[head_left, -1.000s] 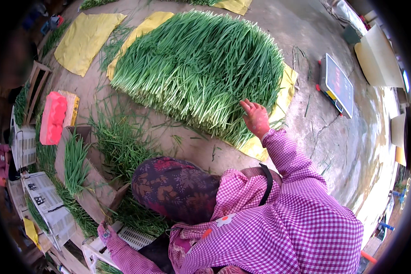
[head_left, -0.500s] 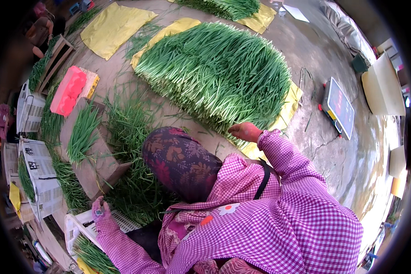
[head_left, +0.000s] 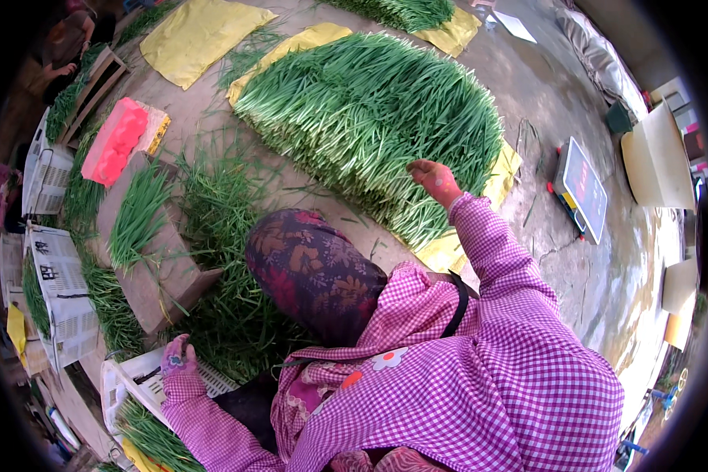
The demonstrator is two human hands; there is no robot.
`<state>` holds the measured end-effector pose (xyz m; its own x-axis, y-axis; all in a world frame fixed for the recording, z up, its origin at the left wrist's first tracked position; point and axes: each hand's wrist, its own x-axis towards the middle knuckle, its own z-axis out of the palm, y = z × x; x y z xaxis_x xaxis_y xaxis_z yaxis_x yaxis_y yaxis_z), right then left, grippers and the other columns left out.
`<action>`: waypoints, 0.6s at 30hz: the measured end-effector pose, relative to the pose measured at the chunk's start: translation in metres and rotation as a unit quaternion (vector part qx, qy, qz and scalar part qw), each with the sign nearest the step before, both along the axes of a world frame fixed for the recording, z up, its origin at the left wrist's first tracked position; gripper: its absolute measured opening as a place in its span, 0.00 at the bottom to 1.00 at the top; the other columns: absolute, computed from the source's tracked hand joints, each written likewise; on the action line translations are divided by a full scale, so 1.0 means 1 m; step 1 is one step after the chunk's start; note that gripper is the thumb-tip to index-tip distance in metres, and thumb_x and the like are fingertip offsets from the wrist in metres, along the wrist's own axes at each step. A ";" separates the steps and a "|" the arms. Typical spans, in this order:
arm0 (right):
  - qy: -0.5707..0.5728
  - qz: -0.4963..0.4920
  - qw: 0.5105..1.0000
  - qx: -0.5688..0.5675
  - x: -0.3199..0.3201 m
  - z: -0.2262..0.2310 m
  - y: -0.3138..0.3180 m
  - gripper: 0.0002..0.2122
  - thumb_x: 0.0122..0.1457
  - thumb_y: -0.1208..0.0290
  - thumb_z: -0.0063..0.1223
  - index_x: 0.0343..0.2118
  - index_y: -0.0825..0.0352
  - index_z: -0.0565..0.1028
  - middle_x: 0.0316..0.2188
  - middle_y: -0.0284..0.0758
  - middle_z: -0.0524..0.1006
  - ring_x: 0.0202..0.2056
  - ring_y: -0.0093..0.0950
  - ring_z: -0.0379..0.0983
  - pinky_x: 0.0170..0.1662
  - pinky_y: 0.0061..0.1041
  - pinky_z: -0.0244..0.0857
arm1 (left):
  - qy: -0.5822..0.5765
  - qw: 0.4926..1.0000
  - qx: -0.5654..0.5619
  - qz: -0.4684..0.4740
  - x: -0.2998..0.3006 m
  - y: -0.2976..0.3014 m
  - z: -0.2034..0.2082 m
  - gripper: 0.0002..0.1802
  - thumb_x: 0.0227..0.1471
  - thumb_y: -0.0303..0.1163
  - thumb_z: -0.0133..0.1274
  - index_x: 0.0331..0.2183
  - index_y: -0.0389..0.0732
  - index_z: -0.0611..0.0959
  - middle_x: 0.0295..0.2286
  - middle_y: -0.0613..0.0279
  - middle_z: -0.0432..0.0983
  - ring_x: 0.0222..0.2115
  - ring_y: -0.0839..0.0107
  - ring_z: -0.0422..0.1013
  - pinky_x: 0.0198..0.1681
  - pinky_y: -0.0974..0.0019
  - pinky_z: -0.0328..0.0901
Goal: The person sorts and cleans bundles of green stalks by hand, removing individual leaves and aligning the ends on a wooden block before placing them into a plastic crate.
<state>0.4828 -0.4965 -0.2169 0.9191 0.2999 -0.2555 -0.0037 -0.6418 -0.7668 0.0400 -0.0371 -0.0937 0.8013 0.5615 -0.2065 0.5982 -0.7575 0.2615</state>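
Observation:
My left hand, in a patterned glove, rests by the rim of a white plastic crate at the lower left. Its fingers point up and apart, with nothing visible in them. A gloved right hand, mine, reaches over the near right side of a large pile of green chives. Its fingers stretch leftward just above or against the stalks; I see nothing held. The pile lies on yellow sheeting, pale stem ends toward me. Cut chives fill part of the crate.
A wooden bench carries a small bunch of chives and a pink padded block. Loose greens heap beside my knee. A flat scale stands right. Another person sits far left, near white crates.
My right hand has moved up and away from me, from the pile's near edge to over its stalks. The left hand stays by the crate. The view has shifted slightly.

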 end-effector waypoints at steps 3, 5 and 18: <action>0.006 -0.123 0.987 0.100 0.052 -0.007 -0.021 0.11 0.55 0.72 0.45 0.41 0.64 0.75 0.31 0.33 0.77 0.33 0.21 0.73 0.38 0.21 0.65 | 0.027 0.999 -0.010 0.023 -0.004 0.013 -0.015 0.13 0.47 0.27 0.50 0.38 0.40 0.76 0.32 0.55 0.73 0.35 0.60 0.71 0.40 0.63 0.65; 0.014 -0.159 0.979 0.125 0.082 -0.002 -0.031 0.11 0.56 0.75 0.44 0.41 0.64 0.75 0.34 0.31 0.77 0.32 0.22 0.73 0.38 0.22 0.64 | 0.046 0.999 0.004 0.027 -0.012 0.021 -0.026 0.12 0.47 0.28 0.50 0.38 0.41 0.77 0.32 0.56 0.73 0.35 0.60 0.71 0.40 0.63 0.65; 0.143 -0.258 0.955 -0.017 0.165 -0.053 -0.062 0.15 0.54 0.71 0.42 0.45 0.63 0.70 0.32 0.34 0.76 0.23 0.26 0.75 0.19 0.24 0.66 | 0.138 0.990 -0.017 0.024 0.000 0.030 -0.045 0.14 0.46 0.27 0.50 0.39 0.42 0.76 0.31 0.56 0.72 0.33 0.63 0.71 0.38 0.64 0.66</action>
